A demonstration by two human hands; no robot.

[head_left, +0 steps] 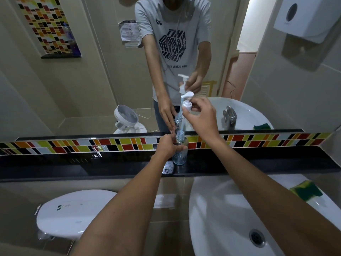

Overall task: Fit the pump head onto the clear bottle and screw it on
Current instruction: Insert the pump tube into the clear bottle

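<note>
A clear bluish bottle (181, 155) stands upright on the black ledge (258, 163) below the mirror. My left hand (168, 145) is wrapped around its body from the left. My right hand (200, 115) holds the white pump head (186, 102) by its collar, well above the bottle's open neck. The pump's thin dip tube (182, 122) hangs down from the collar, and its lower end reaches into the neck. The collar is apart from the neck threads. The mirror repeats both hands, the bottle and the pump.
A white sink basin (212, 209) lies at the lower right, with a green and yellow sponge (306, 190) on its rim. A white toilet tank lid (73, 211) is at the lower left. A small packet (168, 168) lies on the ledge beside the bottle. A paper dispenser (304, 17) hangs top right.
</note>
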